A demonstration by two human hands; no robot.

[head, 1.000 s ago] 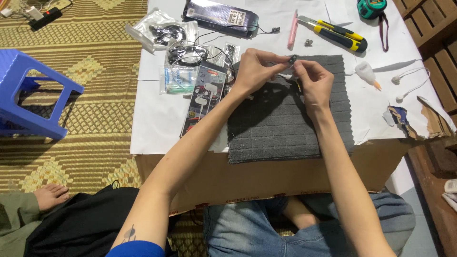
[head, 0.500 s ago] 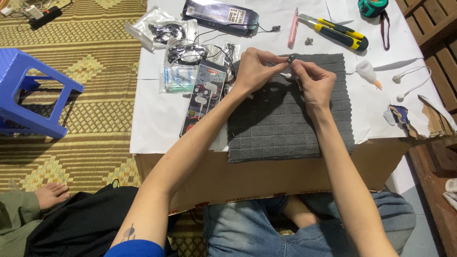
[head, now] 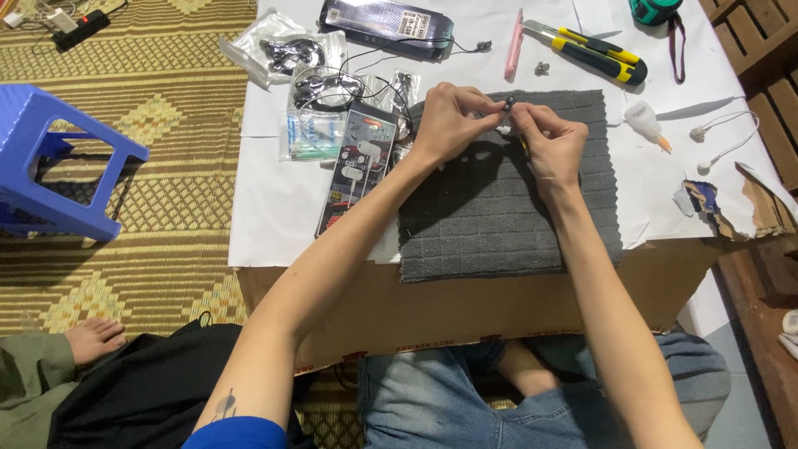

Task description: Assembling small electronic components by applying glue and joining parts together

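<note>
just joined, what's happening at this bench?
A seated person works over a grey grid-textured cloth mat on a paper-covered cardboard box. Both hands meet above the mat: the left hand and right hand pinch a small black earbud piece between them. A yellow-and-black utility knife and small white glue bottle lie nearby, untouched.

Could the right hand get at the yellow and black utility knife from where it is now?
Probably yes. The right hand is just below the utility knife, with only bare grey mat and white paper between them. But its fingers pinch a small earbud part.
</note>
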